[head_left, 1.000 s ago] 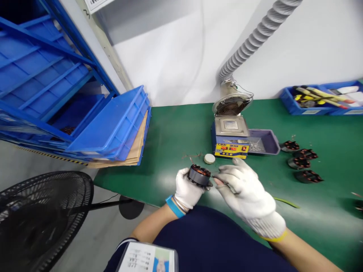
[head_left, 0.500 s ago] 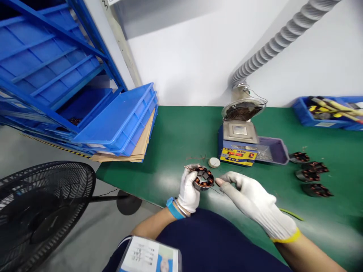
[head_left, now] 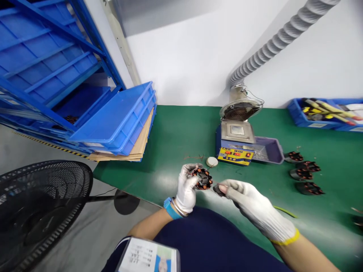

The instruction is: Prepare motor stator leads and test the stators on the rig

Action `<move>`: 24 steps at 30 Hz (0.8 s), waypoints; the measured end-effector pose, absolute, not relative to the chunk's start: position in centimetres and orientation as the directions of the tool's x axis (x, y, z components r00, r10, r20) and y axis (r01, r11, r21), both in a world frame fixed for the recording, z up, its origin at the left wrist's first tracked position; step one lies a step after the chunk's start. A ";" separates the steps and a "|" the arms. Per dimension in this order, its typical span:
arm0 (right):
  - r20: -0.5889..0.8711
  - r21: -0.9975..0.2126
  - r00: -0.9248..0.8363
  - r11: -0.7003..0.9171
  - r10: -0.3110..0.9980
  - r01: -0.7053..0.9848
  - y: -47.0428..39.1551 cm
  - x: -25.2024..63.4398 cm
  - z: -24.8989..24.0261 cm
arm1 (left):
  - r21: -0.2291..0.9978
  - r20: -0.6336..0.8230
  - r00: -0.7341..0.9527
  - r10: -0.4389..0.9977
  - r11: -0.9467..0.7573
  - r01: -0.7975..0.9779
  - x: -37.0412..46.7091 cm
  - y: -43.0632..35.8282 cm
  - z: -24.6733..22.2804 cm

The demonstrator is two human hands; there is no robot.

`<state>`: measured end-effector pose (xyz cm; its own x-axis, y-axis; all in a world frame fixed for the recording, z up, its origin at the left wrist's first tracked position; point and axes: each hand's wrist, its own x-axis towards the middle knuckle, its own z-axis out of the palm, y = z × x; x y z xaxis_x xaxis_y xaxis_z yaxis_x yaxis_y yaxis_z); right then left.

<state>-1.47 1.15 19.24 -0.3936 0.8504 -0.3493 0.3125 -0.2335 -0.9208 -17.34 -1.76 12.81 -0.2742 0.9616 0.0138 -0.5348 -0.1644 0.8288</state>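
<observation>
My left hand (head_left: 186,189), in a white glove, grips a dark round motor stator (head_left: 202,178) with copper windings, its open face turned toward me. My right hand (head_left: 249,202), also gloved, sits just right of it with the fingertips pinched on a small dark tool or wire end (head_left: 217,189) beside the stator. Both hands hover over the near edge of the green bench mat (head_left: 176,143).
A blue solder pot (head_left: 235,145) stands under a fume hose (head_left: 272,45), with a grey tray (head_left: 268,150) beside it. Several more stators (head_left: 304,174) lie to the right. Blue crates (head_left: 119,121) on the left, blue tool bins (head_left: 323,111) at the back right, a floor fan (head_left: 42,211) below left.
My left hand has turned the stator from side-on to face-on. My right hand drew back slightly to the right and pinched at the stator's edge.
</observation>
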 end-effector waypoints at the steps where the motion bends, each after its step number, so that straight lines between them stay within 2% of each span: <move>1: -0.334 -0.925 -0.381 -0.224 0.862 0.306 1.1 -1.5 19.1 | 0.823 0.007 -0.278 0.961 -0.163 -0.543 -17.4 -1.8 12.9; 6: -0.148 -0.935 -0.227 -0.061 0.963 0.349 1.0 -1.2 17.3 | 0.790 -0.029 -0.299 0.954 -0.161 -0.592 -17.1 -1.8 13.4; 9: 0.099 -0.865 -0.209 0.188 0.973 0.466 1.3 -0.9 16.4 | 0.745 -0.068 -0.295 0.953 -0.148 -0.651 -16.9 -1.8 13.8; 11: 0.358 -0.726 -0.284 0.456 0.889 0.514 1.9 -0.7 16.6 | 0.649 -0.122 -0.260 0.958 -0.121 -0.751 -17.1 -1.7 14.1; 13: 0.579 -0.520 -0.408 0.705 0.706 0.482 2.8 -0.7 17.5 | 0.499 -0.154 -0.137 0.979 -0.042 -0.865 -17.8 -1.4 14.4; 14: 0.639 -0.420 -0.473 0.790 0.606 0.446 3.1 -0.9 18.2 | 0.424 -0.154 -0.046 0.987 0.024 -0.906 -18.4 -1.2 14.5; 16: 0.674 -0.278 -0.576 0.881 0.463 0.384 3.7 -1.4 19.7 | 0.322 -0.133 0.115 0.984 0.153 -0.934 -19.6 -0.5 14.3; 18: 0.654 -0.210 -0.644 0.914 0.396 0.348 3.9 -2.1 21.2 | 0.311 -0.146 0.225 0.963 0.261 -0.914 -20.5 0.2 13.6; 20: 0.621 -0.170 -0.701 0.933 0.351 0.317 3.8 -2.9 22.1 | 0.385 -0.214 0.373 0.903 0.429 -0.818 -20.8 0.8 12.6; 22: 0.582 -0.108 -0.760 0.954 0.289 0.280 3.8 -3.4 22.6 | 0.472 -0.304 0.548 0.779 0.623 -0.624 -20.3 1.0 11.7; 24: 0.541 -0.028 -0.810 0.967 0.229 0.255 4.0 -3.6 22.9 | 0.522 -0.363 0.639 0.678 0.716 -0.463 -19.6 0.8 11.1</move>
<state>-3.59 3.95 22.89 -0.8096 0.2289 0.5405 0.2547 0.9666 -0.0280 -19.56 0.79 11.07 0.6394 0.6779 -0.3629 -0.4634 0.7164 0.5216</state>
